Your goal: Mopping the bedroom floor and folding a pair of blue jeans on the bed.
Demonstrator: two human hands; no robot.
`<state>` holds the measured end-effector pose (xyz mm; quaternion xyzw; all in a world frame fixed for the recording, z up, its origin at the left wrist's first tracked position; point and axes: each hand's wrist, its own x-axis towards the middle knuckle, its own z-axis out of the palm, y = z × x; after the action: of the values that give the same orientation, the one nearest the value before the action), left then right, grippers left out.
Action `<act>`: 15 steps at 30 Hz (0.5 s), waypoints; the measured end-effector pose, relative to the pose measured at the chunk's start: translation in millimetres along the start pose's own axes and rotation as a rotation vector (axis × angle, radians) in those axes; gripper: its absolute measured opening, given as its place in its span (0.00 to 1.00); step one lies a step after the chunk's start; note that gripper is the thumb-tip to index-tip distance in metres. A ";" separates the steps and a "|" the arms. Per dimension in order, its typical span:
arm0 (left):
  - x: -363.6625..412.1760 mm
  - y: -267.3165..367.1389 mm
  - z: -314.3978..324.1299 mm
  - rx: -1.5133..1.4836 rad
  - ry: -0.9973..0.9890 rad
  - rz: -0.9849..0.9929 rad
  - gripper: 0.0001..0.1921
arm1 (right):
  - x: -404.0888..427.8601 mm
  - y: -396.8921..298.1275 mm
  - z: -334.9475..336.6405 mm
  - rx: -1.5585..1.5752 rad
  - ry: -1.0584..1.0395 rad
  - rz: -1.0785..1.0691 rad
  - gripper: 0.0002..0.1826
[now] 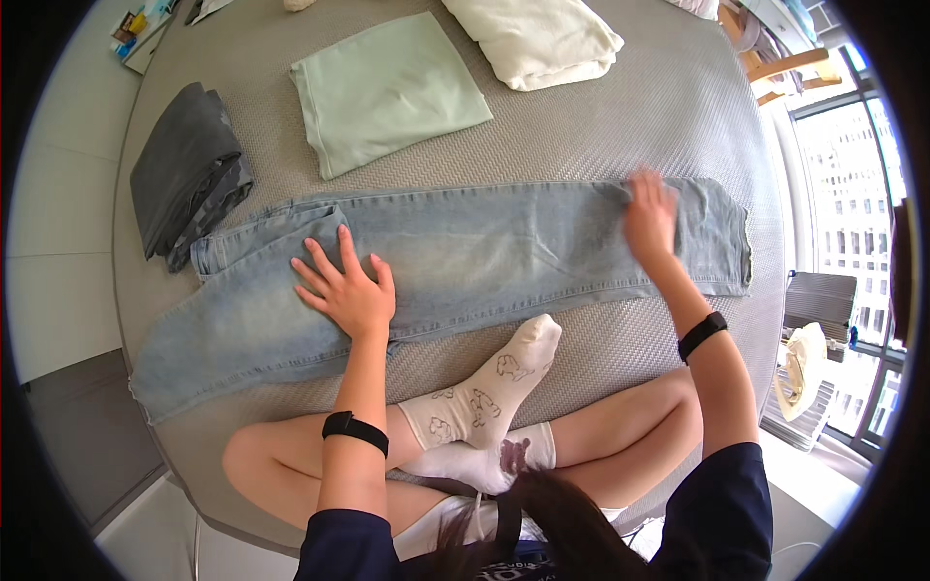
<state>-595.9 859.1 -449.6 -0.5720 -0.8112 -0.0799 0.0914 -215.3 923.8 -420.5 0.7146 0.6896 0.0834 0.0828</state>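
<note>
A pair of light blue denim jeans (pixel 465 247) lies stretched sideways across the grey woven bed mat (pixel 567 145). One leg runs to the right; the other is folded back at the left, reaching the lower left. My left hand (pixel 352 287) rests with spread fingers on the denim near the fold. Over the right part of the leg is my right hand (pixel 652 214), blurred, with its fingers towards the upper edge; whether it touches the cloth is hard to tell. The frayed hem lies at the far right.
Folded dark grey clothing (pixel 189 167) lies at the left. Beyond the jeans are a folded pale green cloth (pixel 396 94) and a folded cream cloth (pixel 545 36). My crossed legs and socked feet (pixel 501 385) are just below the jeans. A wooden chair (pixel 788 69) stands at the upper right.
</note>
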 end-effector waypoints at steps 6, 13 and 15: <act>0.2 -6.6 -3.1 0.042 -0.013 -0.024 0.28 | -31.2 -123.8 -44.7 0.495 0.050 -0.825 0.21; -0.1 -0.6 -1.9 0.018 -0.023 -0.016 0.28 | -21.3 -90.8 -25.4 0.477 0.049 -0.718 0.24; 0.8 -0.8 -0.7 -0.018 0.002 -0.002 0.28 | -14.5 -67.8 -23.1 0.435 0.047 -0.711 0.26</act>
<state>-596.9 859.4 -448.7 -0.5719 -0.8110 -0.0879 0.0867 -287.1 911.8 -413.9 0.4307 0.8966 -0.0815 -0.0623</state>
